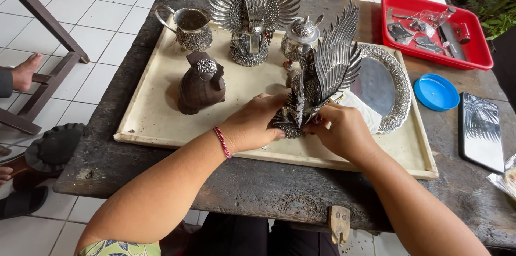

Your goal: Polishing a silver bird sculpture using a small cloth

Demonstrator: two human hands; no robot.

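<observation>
Both hands closed on the base of a small winged silver statuette (317, 81). The left hand (252, 124) wrapped the base from its left side, fingers curled against the metal; the right hand (341, 130) pinched the base from the right, fingertips pressed to the lower edge. The statuette stood upright, wings raised, on the cream board (156, 111), near the board's middle and towards the front edge. A red cord bracelet (222, 142) sat on the left wrist.

Just behind and to the right of the statuette lay an oval silver tray (384, 87) with an ornate rim, partly hidden by the wings; a white cloth (361, 108) lay against its near side. To the left on the board stood a dark brown figure (200, 84). Along the back stood a silver pitcher (189, 27), a larger winged silver statue (253, 11) and a lidded silver pot (301, 38).

The board rested on a dark wooden table (258, 186). On the table's right: a red plastic tray (430, 27) of small tools, a blue lid (436, 92) and a phone (481, 130). Another person's foot (24, 70) showed at the far left.
</observation>
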